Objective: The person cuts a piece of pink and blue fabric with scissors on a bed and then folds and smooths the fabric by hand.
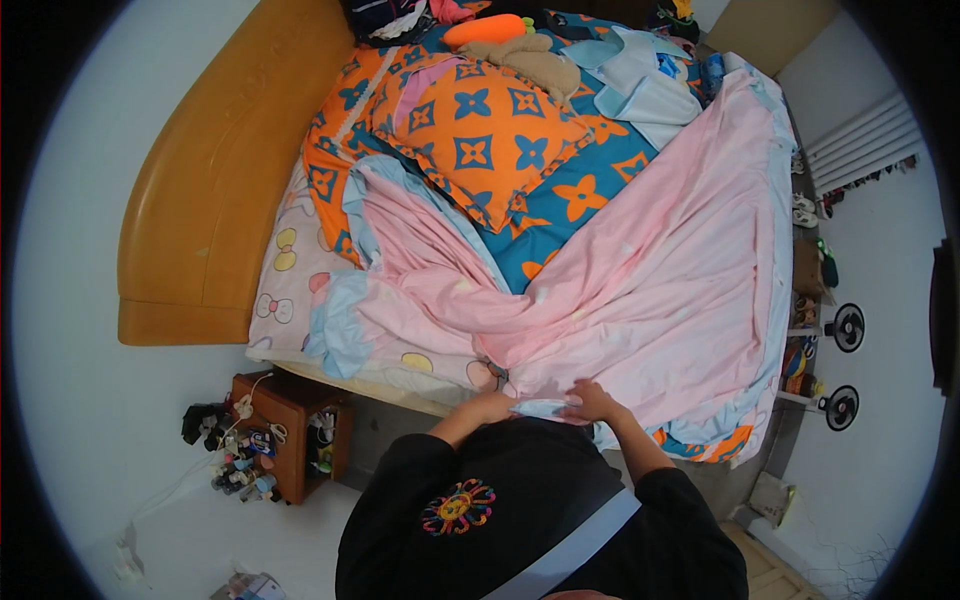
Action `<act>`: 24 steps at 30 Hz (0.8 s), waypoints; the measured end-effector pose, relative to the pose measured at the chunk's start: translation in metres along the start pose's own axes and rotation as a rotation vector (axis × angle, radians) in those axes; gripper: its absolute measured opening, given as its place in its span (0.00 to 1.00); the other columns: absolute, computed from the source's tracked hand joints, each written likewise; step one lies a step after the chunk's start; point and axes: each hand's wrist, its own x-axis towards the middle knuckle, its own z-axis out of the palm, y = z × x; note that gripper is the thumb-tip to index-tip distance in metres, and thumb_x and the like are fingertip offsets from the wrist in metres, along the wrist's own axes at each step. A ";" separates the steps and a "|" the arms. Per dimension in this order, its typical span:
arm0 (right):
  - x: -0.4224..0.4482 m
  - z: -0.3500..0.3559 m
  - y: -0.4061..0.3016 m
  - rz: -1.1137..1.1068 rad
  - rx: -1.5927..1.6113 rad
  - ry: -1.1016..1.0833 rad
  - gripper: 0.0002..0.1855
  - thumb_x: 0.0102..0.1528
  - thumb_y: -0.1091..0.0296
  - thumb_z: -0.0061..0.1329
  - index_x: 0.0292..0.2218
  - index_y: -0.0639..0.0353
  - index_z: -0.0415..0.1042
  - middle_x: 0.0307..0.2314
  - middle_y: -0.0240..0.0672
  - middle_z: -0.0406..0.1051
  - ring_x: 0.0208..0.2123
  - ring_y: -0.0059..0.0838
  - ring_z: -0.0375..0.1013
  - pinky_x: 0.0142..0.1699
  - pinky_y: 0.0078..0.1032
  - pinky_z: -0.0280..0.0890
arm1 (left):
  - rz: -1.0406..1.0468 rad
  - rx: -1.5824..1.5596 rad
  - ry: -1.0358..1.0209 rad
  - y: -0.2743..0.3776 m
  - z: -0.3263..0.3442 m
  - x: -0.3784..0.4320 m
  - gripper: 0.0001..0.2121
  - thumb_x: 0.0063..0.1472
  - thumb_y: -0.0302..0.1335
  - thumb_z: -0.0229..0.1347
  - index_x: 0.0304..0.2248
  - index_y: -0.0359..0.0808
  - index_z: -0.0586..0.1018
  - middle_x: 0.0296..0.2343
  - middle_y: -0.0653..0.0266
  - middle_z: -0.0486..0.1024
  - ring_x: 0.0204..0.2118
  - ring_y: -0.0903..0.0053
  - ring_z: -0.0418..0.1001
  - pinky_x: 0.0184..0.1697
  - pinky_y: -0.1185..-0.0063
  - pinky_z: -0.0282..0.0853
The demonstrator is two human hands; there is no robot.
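A large pink sheet with light blue borders [660, 277] lies rumpled across the near side of the bed. At its near edge, my left hand [491, 407] and my right hand [590, 401] hold a blue strip of the border close to my waist, a short gap between them. Beneath the sheet, at the left, a pale bow-patterned mattress cover [296, 281] shows. Beyond the sheet, an orange and teal patterned pillow [480, 139] rests on teal and orange bedding [574, 202]. My fingertips are partly hidden in the cloth.
A tan padded headboard [202, 195] stands at the left. Beside the bed is a wooden nightstand [289, 427] crowded with bottles. A plush carrot [486, 30], a beige plush toy [536, 64] and light blue cloths [645, 90] lie at the far side. Two fans [848, 328] stand at the right.
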 end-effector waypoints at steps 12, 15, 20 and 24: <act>0.116 -0.059 -0.038 0.071 -0.487 0.210 0.20 0.44 0.63 0.51 0.42 0.50 0.71 0.59 0.36 0.42 0.61 0.43 0.39 0.55 0.44 0.52 | -0.095 -0.031 -0.076 -0.017 0.031 0.004 0.17 0.58 0.40 0.44 0.41 0.40 0.72 0.34 0.51 0.73 0.37 0.59 0.71 0.40 0.68 0.66; 0.134 -0.044 -0.026 0.031 -0.457 0.177 0.21 0.46 0.66 0.49 0.45 0.51 0.69 0.59 0.32 0.41 0.62 0.38 0.35 0.57 0.45 0.48 | -0.084 -0.037 -0.078 -0.013 0.023 0.005 0.17 0.58 0.40 0.43 0.41 0.39 0.71 0.33 0.51 0.73 0.37 0.60 0.71 0.40 0.68 0.66; 0.135 -0.044 -0.024 0.027 -0.446 0.124 0.28 0.47 0.64 0.48 0.50 0.58 0.62 0.56 0.30 0.49 0.60 0.30 0.44 0.56 0.47 0.49 | -0.061 -0.121 -0.131 0.004 -0.019 0.018 0.17 0.55 0.37 0.47 0.41 0.35 0.70 0.30 0.51 0.72 0.35 0.60 0.71 0.38 0.67 0.66; 0.114 -0.050 -0.026 0.009 -0.419 0.157 0.30 0.46 0.64 0.50 0.50 0.57 0.62 0.53 0.30 0.55 0.57 0.31 0.50 0.54 0.47 0.51 | -0.096 0.115 0.403 0.011 -0.053 0.034 0.20 0.49 0.28 0.52 0.44 0.36 0.69 0.37 0.53 0.70 0.40 0.61 0.69 0.41 0.69 0.66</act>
